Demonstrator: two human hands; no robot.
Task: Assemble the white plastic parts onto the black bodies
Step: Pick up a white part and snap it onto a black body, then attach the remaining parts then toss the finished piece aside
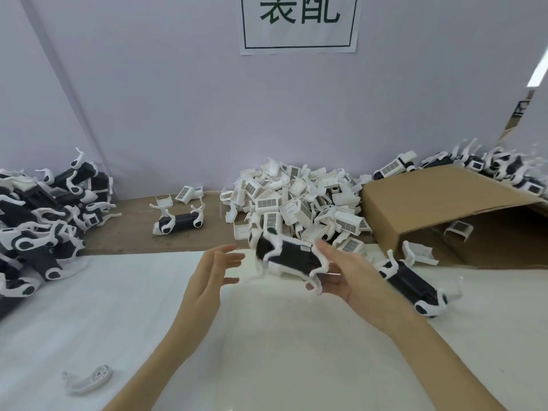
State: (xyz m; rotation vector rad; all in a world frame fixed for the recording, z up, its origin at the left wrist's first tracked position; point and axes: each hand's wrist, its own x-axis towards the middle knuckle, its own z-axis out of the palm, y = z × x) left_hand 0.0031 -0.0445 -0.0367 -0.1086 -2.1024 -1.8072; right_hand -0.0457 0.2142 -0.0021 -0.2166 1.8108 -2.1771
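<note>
Black body [292, 256] gripped in right hand [341, 271], left hand [212, 271] open beside it

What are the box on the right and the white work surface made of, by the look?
Box: corrugated cardboard, matte brown, with folded flaps and a raw cut edge. Work surface: looks like soft white foam or padded sheet, matte with faint ripples; can't confirm which. Bare strip behind it looks like brown board.

A big pale wall [148, 99] is standing behind the table [267, 336], and a paper sign [299, 23] is hanging on it
</note>
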